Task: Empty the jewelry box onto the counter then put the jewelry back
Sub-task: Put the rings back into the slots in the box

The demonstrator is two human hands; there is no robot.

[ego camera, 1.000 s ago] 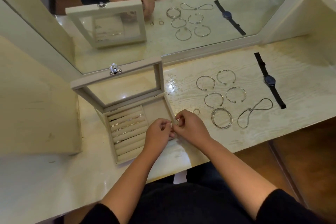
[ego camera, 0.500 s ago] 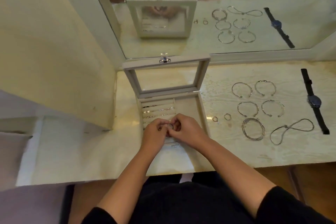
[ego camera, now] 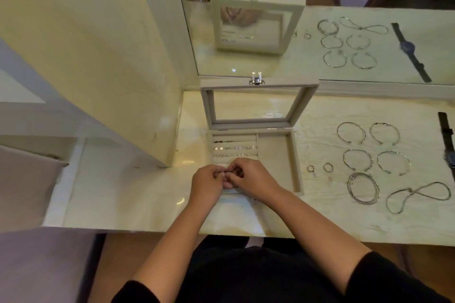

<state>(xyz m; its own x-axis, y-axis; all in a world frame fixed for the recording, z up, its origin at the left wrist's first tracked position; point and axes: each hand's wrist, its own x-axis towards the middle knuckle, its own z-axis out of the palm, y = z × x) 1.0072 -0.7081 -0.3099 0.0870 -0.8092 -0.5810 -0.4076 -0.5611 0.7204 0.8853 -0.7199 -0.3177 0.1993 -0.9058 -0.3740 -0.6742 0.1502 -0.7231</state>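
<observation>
While bunched together over the near end of the jewelry box (ego camera: 298,167), left grip (ego camera: 207,184) and right grip (ego camera: 253,177) curled inward, fingertips touching just above the ring rolls (ego camera: 235,141); cannot tell whether anything small is pinched between. Box open on the desk (ego camera: 147,194), glass lid (ego camera: 206,110) upright on the far side, tiny pieces (ego camera: 221,148) tucked in the far rolls at left. Laid out to the right on the desk: two rings (ego camera: 311,168) nearest the box, four open cuffs (ego camera: 350,123), a stacked bangle (ego camera: 351,188), a looped chain (ego camera: 410,190), a watch (ego camera: 446,140) at the right edge.
</observation>
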